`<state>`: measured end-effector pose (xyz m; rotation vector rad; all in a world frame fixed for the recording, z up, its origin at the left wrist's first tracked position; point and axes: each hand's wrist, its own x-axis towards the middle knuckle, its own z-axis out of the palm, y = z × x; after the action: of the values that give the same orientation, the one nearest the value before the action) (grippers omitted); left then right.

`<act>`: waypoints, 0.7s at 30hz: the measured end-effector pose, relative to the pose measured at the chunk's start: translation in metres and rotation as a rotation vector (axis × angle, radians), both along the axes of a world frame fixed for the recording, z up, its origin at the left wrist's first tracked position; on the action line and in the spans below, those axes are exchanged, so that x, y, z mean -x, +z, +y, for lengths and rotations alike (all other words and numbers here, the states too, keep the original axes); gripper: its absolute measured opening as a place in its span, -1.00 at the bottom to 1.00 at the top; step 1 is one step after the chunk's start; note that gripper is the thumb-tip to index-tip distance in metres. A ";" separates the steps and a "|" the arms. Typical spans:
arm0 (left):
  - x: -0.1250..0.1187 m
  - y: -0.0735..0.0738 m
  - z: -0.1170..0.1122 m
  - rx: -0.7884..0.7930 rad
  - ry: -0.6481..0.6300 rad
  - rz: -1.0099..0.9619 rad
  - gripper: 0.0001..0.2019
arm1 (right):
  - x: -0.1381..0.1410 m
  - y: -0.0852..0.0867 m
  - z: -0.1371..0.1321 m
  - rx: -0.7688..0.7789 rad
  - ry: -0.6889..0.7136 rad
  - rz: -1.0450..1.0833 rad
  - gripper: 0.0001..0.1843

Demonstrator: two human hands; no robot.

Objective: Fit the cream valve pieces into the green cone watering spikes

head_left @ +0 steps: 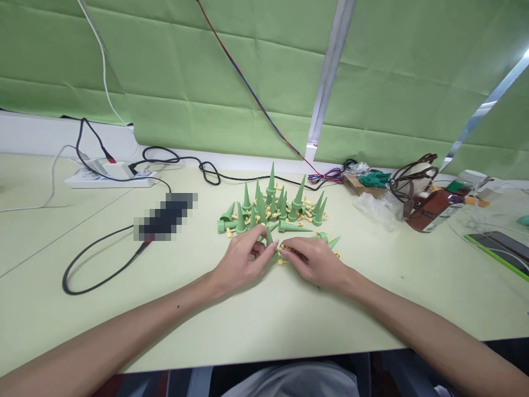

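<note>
My left hand (242, 258) is closed around a green plastic cone spike (269, 238), its tip pointing up between thumb and fingers. Close beside it, my right hand (318, 262) pinches a small yellow plastic fitting (283, 247) near the spike's lower end. Whether the two parts touch is hard to make out. Behind the hands lies a pile of similar green spikes (298, 193), some upright and some on their sides, with yellow fittings scattered among them. Another yellow fitting (281, 262) rests on the table just below my fingertips.
A black cable loops from a pixelated dark device (165, 218) at left, near a white power strip (111, 177). At right are a plastic bag (378, 209), a small cardboard box (363, 187), a brown bottle (436, 209) and a green-edged phone (496, 253) on the pale table (198, 331).
</note>
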<state>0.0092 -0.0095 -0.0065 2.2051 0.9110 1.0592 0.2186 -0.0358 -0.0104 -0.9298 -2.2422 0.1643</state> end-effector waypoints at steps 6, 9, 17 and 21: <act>0.000 -0.001 0.000 0.012 -0.031 0.010 -0.83 | -0.001 -0.002 0.000 -0.010 0.015 0.004 -0.82; 0.001 -0.002 0.001 -0.006 -0.036 0.016 -0.84 | 0.000 -0.003 0.000 -0.018 0.016 0.010 -0.81; 0.000 -0.003 0.001 -0.057 -0.019 0.000 -0.86 | 0.001 0.001 0.000 0.018 -0.014 0.008 -0.77; 0.001 -0.005 0.001 -0.094 -0.030 -0.003 -0.88 | 0.000 0.001 -0.001 0.034 -0.029 0.007 -0.75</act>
<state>0.0080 -0.0086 -0.0119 2.2859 0.8396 1.1122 0.2182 -0.0368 -0.0089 -0.9781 -2.2247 0.1932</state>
